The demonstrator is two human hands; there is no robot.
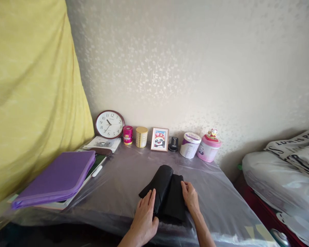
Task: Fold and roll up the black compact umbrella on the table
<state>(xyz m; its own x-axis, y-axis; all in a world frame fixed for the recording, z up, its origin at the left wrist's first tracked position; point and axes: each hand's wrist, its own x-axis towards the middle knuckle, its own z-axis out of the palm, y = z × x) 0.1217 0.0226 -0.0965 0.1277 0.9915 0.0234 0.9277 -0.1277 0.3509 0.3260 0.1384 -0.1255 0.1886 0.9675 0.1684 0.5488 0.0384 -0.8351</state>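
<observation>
On the plastic-covered table in front of me lies a folded black cloth point(167, 195), with a thick rolled fold on its left and a flatter layer on its right. My left hand point(145, 218) grips the left fold, fingers stretched along its side and the thumb at its near edge. The flatter layer's right edge is pinched between the thumb and fingers of my right hand point(191, 197). The underside of the cloth is hidden.
A purple zip folder point(56, 176) lies on the left beside a white marker point(97, 171). Along the wall stand a clock point(110, 124), pink tin point(128, 135), yellow tin point(141, 137), panda picture frame point(159, 139), white-purple tub point(190, 145) and pink tub point(208, 150). Bagged items point(278, 185) are piled right.
</observation>
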